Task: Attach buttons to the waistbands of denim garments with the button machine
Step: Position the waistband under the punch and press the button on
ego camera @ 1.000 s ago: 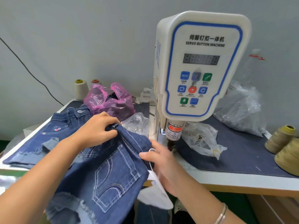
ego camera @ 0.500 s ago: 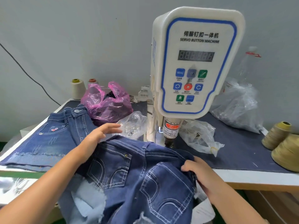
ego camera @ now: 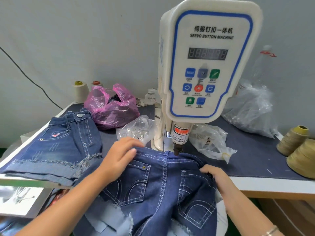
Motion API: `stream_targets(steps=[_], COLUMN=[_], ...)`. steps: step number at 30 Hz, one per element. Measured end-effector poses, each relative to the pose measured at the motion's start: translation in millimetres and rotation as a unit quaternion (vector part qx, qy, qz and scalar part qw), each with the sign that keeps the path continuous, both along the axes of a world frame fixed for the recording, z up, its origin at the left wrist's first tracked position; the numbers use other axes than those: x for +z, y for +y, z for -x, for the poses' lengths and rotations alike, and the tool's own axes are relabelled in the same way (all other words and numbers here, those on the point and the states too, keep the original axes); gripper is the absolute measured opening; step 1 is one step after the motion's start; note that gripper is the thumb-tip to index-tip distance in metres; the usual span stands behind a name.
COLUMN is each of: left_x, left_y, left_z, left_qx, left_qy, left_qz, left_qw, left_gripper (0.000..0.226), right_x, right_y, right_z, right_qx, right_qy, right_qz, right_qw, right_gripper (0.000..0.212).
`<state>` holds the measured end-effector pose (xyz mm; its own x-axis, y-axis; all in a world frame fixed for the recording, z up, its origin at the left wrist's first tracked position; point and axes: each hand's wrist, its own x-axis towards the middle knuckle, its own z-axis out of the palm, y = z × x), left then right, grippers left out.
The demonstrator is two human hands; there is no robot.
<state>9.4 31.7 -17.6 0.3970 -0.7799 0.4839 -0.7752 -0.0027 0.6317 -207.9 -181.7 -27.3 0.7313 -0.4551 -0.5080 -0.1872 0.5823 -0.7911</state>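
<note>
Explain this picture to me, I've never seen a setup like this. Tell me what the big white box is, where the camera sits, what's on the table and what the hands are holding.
The camera is worn on the person's head and looks down at their own hands. The white box is a servo button machine with a control panel; its dark punch tip stands over the waistband of the dark denim shorts. The left hand rests flat on the waistband, and the right hand grips the fabric's edge. To the left lie other denim shorts that already carry a button. Also on the table: a pink plastic bag, clear plastic bags, one seemingly holding small metal parts, and thread cones.
</note>
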Motion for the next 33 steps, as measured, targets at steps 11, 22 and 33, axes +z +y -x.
stream_targets(steps=[11, 22, 33], left_x=[6.7, 11.7, 4.9], left_y=[-53.2, -40.7, -59.3], left_z=[48.4, 23.7, 36.8], left_qx=[-0.019, -0.074, -0.005], left_qy=[0.040, 0.272, 0.314], left_qz=[-0.171, -0.152, -0.098], left_qw=[0.984, 0.947, 0.944], left_gripper=[0.051, 0.020, 0.012], right_x=[4.4, 22.2, 29.0], right_y=[-9.4, -27.1, -37.6], right_z=[-10.7, -17.0, -25.7], right_qx=[0.156, 0.280, 0.323], right_qy=[-0.056, -0.058, 0.056], right_qz=[0.128, 0.174, 0.281], right_qw=[0.978, 0.942, 0.902], right_gripper=[0.027, 0.044, 0.027])
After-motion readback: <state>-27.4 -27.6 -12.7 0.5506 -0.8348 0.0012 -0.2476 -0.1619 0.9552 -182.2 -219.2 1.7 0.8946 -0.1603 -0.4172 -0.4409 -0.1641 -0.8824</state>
